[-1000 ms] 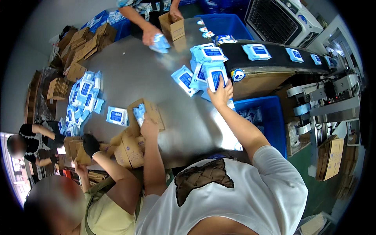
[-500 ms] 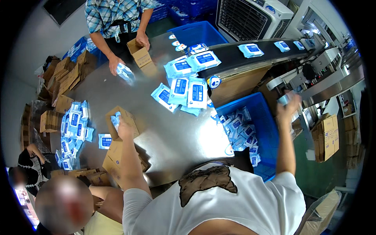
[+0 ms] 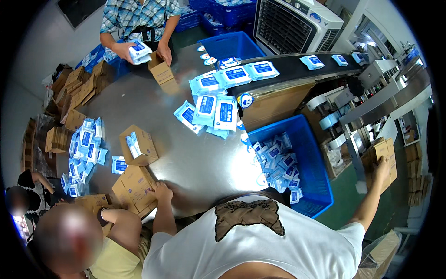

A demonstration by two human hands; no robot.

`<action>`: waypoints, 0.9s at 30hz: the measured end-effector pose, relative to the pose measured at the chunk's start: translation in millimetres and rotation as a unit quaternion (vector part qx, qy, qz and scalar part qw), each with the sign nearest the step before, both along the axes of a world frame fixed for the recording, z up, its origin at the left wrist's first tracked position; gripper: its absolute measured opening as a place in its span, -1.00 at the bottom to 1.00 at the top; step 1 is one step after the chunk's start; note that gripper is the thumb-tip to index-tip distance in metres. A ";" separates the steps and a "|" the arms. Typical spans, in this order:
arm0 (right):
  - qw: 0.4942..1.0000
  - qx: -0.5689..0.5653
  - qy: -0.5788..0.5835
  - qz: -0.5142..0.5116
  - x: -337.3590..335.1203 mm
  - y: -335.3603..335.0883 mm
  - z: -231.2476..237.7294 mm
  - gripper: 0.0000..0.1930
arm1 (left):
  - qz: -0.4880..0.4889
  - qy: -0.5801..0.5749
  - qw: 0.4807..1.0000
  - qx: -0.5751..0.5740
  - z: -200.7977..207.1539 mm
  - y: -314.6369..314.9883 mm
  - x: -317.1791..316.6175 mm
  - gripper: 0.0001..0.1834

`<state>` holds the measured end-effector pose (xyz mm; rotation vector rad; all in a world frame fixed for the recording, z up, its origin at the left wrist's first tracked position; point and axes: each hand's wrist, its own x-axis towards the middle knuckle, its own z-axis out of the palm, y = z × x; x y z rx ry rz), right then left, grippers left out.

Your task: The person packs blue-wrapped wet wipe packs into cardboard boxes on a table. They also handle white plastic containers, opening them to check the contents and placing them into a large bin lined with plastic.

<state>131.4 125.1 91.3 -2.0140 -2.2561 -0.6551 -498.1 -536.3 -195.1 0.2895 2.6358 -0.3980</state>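
My left hand (image 3: 162, 191) is at the right edge of a closed cardboard box (image 3: 134, 189) near the table's front edge, its fingers curled against the side. Just beyond it, an open cardboard box (image 3: 146, 144) holds blue-and-white wipes packs (image 3: 133, 143). Far out to the right, my right hand (image 3: 382, 168) grips the edge of a stack of flattened cardboard boxes (image 3: 390, 160); some of its fingers are hidden. One loose wipes pack (image 3: 119, 164) lies left of the boxes.
A heap of wipes packs (image 3: 88, 144) sits at the table's left, another pile (image 3: 205, 109) by the conveyor belt (image 3: 290, 68). A blue crate (image 3: 312, 158) of packs stands below. Opposite, a co-worker's hand (image 3: 124, 51) holds packs beside a small box (image 3: 160, 72). Another person sits at lower left.
My left hand has left the open box, leaving packs inside, and come back to the closed box. My right hand has swung down and right onto the flattened boxes. The co-worker has lifted packs.
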 end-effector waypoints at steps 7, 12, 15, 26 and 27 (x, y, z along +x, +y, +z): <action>0.995 0.026 0.059 0.078 9.9 -0.3 21.2 -0.62 | -0.078 0.168 0.964 0.191 7.6 7.4 46.4 -0.56; 0.988 0.142 0.009 -0.060 -37.9 -26.2 86.0 -0.69 | -0.146 0.122 0.897 0.400 24.9 67.9 69.1 -0.66; 0.977 0.210 0.003 -0.043 -19.2 -30.3 113.4 -0.70 | -0.176 0.068 0.838 0.513 29.3 102.7 75.4 -0.67; 0.910 0.392 0.094 0.102 -95.5 -129.8 164.4 -0.57 | -0.162 -0.030 0.795 0.584 68.6 136.9 89.1 -0.72; 0.898 0.391 0.150 0.136 -117.1 -156.6 173.5 -0.60 | -0.163 -0.030 0.785 0.597 74.4 140.6 88.7 -0.72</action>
